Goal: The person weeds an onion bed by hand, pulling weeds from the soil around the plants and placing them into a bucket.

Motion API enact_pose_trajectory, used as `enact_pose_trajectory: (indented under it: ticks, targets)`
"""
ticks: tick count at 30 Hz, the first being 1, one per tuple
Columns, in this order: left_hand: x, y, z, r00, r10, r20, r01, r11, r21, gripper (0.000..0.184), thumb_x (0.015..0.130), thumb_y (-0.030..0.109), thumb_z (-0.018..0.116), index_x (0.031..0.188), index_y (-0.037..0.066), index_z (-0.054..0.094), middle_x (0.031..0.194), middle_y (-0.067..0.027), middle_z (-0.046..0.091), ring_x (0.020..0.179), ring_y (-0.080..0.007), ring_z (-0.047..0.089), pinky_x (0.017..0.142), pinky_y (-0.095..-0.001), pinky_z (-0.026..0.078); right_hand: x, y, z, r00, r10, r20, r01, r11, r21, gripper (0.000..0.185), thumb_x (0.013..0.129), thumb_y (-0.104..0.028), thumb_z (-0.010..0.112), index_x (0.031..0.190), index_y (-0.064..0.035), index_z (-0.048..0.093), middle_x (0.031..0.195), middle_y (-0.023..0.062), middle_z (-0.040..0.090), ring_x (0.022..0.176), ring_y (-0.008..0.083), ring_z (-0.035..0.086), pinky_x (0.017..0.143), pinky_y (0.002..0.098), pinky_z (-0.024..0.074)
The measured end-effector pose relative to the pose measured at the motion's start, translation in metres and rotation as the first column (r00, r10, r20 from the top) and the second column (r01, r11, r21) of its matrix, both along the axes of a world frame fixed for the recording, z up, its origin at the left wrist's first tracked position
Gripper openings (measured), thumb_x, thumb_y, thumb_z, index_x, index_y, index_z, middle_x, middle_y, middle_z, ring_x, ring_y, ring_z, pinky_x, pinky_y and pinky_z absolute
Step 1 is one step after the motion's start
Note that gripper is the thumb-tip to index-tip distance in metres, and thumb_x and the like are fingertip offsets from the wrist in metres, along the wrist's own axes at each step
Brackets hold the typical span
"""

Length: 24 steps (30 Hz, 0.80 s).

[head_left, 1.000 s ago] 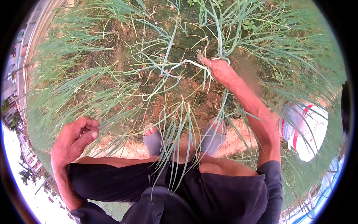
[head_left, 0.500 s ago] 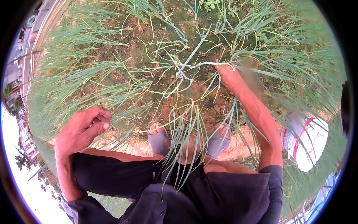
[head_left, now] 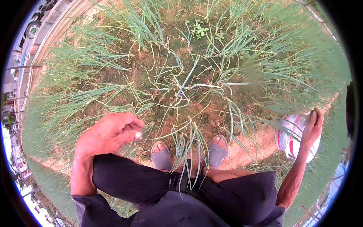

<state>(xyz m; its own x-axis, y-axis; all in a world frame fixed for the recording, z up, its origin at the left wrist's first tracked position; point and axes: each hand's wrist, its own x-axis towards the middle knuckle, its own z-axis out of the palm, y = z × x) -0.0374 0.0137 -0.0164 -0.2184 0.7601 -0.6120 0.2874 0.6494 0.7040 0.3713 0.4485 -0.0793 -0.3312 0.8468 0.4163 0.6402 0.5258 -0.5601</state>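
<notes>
My left hand [head_left: 111, 133] hovers over the onion plants [head_left: 102, 92] at the left, above my knee. Its fingers are curled toward the thumb, and whatever they may hold is hidden. Out to the right, my right hand [head_left: 313, 126] is above the rim of a white bucket [head_left: 289, 132] with red stripes. Its fingertips are pinched together; anything between them is too small to make out. A clump of long green onion leaves [head_left: 193, 140] rises between my feet. Several bent onion stalks [head_left: 184, 87] lie across the soil ahead.
My sandalled feet [head_left: 162, 156] stand on a bare reddish soil strip [head_left: 249, 147]. Dense onion rows spread left, right and ahead. Small broad-leaved weeds [head_left: 199, 30] grow in the brown soil at the top. A pale concrete edging [head_left: 62, 32] runs along the left, with a vehicle wheel [head_left: 33, 29] beyond it.
My right hand has moved from the soil among the stalks out right to the bucket. My left hand has shifted slightly right, still curled. The view has shifted a little.
</notes>
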Motion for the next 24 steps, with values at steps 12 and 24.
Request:
enact_pose_trajectory:
  ticks: [12, 24]
  targets:
    - [-0.116, 0.062, -0.046, 0.943, 0.188, -0.276, -0.181, 0.982, 0.053, 0.032, 0.094, 0.028, 0.061, 0.112, 0.001, 0.062, 0.093, -0.0037, 0.066, 0.081, -0.0106, 0.059, 0.073, -0.0269, 0.046, 0.131, 0.029, 0.075, 0.723, -0.526, 0.448, 0.489, 0.848, 0.207, 0.039, 0.098, -0.035, 0.057, 0.123, -0.0064, 0.065, 0.110, 0.0132, 0.069, 0.099, 0.0236, 0.064, 0.090, 0.0345, 0.0480]
    - [-0.155, 0.159, -0.324, 0.871, -0.065, -0.488, 0.119, 0.990, 0.080, 0.032, 0.086, 0.027, 0.061, 0.107, 0.003, 0.067, 0.107, -0.0202, 0.066, 0.102, -0.0376, 0.063, 0.093, -0.0441, 0.049, -0.082, -0.056, 0.036, 0.771, 0.393, 0.501, -0.431, 0.901, -0.044, 0.022, 0.085, 0.011, 0.059, 0.103, 0.0000, 0.063, 0.102, 0.0152, 0.065, 0.088, 0.0257, 0.066, 0.077, 0.0307, 0.0510]
